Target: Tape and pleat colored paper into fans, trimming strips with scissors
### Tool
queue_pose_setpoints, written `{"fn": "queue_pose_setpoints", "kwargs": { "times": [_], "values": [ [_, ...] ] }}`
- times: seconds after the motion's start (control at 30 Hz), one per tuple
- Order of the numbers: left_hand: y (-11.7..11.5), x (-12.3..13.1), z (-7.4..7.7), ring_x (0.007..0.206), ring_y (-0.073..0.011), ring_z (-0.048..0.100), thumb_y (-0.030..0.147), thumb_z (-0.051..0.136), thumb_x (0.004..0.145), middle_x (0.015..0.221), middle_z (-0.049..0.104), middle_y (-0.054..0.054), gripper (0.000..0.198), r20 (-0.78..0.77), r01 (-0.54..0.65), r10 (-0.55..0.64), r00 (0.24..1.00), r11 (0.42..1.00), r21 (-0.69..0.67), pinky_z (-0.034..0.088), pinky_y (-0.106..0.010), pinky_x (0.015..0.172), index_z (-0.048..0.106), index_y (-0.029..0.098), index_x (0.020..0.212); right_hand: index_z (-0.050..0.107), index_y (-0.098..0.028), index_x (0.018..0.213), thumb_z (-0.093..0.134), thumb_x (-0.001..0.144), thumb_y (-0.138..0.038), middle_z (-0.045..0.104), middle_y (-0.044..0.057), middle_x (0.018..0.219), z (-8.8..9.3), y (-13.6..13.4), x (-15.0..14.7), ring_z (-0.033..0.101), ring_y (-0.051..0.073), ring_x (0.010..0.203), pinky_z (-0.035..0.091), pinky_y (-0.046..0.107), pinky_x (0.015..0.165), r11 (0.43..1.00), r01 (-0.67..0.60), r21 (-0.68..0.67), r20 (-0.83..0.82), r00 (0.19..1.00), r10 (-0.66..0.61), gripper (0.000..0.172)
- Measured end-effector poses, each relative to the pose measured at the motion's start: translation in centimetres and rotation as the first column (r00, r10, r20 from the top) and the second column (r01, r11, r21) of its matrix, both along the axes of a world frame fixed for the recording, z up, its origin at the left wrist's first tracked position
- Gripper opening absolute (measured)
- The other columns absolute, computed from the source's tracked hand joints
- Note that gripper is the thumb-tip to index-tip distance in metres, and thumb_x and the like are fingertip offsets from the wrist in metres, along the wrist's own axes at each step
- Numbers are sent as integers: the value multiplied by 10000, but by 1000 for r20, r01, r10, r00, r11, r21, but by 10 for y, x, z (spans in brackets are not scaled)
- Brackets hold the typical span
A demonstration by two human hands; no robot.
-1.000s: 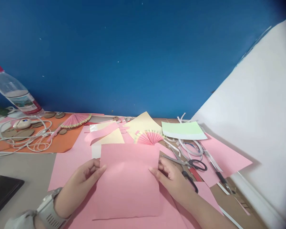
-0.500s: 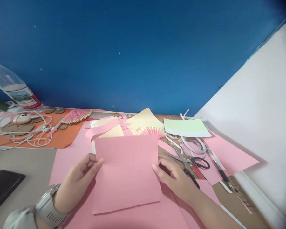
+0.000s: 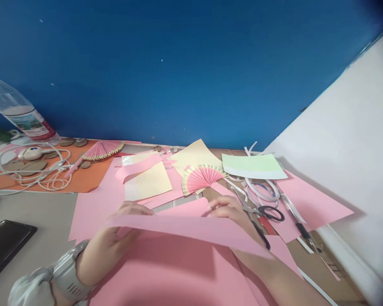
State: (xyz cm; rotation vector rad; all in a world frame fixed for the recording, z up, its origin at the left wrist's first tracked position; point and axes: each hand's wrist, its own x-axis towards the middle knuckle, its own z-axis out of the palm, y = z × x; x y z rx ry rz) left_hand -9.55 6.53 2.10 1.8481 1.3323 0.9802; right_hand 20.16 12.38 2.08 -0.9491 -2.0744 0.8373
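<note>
A pink sheet of paper [image 3: 185, 227] is between my hands, tilted so that its near part rises as a narrow band across both wrists. My left hand [image 3: 115, 244], with a grey watch [image 3: 70, 270] on the wrist, grips the sheet's left side, its thumb beneath the raised band. My right hand [image 3: 231, 210] has its fingers bent over the far right part; its thumb is hidden. Below lies a larger pink sheet [image 3: 178, 276]. Just beyond the hands rests a pleated pink paper fan [image 3: 199, 178] with a yellow-green rim.
Scissors [image 3: 268, 212], a pen [image 3: 301, 229] and rolls of white tape-like strip [image 3: 263, 189] lie at right near a pale green sheet [image 3: 255, 166]. At left are a phone [image 3: 8, 246], white cable [image 3: 55, 182], another fan [image 3: 104, 151] and a bottle [image 3: 28, 121].
The pink sheet has gone from facing me to nearly edge-on, its near part lifted. My right hand has shifted slightly away from me, and the middle fan is now uncovered.
</note>
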Motion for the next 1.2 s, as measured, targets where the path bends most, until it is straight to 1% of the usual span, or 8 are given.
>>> {"fn": "queue_pose_setpoints", "kwargs": {
  "times": [0.1,0.2,0.37,0.5,0.6,0.87,1.1,1.2],
  "values": [
    [0,-1,-1,1094,-191,479,142,451,902,1121,552,-13,262,-32,26,-24,999,998,52,402,-305,930,548,292,1094,593,-271,990,487,904,-234,541,60,1091,-1,0,0,505,228,1105,422,387,934,997,12,81,-37,999,-9,141],
    [-1,2,2,1081,-192,491,130,475,894,1100,573,-10,205,-48,38,-33,998,995,89,409,-292,914,571,272,1007,575,-275,1059,544,879,-219,558,56,1121,2,2,-4,503,231,1123,409,400,967,996,20,84,23,999,-22,192],
    [-2,8,8,657,-130,564,225,536,885,688,599,42,127,-117,12,-9,993,1000,22,447,-215,660,558,236,761,582,-266,1121,686,771,-389,574,63,1181,10,4,-12,497,284,1146,422,432,968,997,26,-76,192,981,-11,385],
    [-2,9,7,605,-125,539,294,474,917,689,611,29,198,-138,-13,0,990,995,-96,427,-215,582,553,220,750,514,-276,1249,716,715,-446,540,95,1252,15,3,-18,461,330,1179,416,494,951,984,112,-139,299,952,-66,596],
    [-1,10,6,613,-128,526,331,451,923,694,600,21,243,-153,-22,-1,988,989,-149,417,-221,570,538,211,731,539,-302,1234,684,753,-362,527,73,1295,17,2,-20,426,323,1216,367,510,991,988,69,-135,315,949,-23,506],
    [-1,10,4,645,-142,512,409,406,926,699,557,10,316,-194,-24,-29,981,964,-266,418,-254,612,514,200,714,553,-227,1224,557,839,-254,635,72,1164,21,4,-11,562,255,1107,444,400,950,970,-41,-240,252,962,103,386],
    [0,9,2,646,-145,505,416,405,925,703,551,6,319,-216,-15,-46,975,962,-271,416,-265,614,514,198,720,576,-233,1202,609,816,-293,632,69,1201,23,3,-12,578,274,1111,499,377,886,966,-30,-255,196,977,83,392],
    [0,10,3,646,-150,515,412,423,917,706,564,-1,315,-198,-18,-38,979,962,-274,421,-272,611,549,191,730,590,-250,1183,725,719,-393,630,66,1198,22,1,-15,581,301,1103,521,387,846,951,-10,-308,157,986,62,504]
  ]
}}
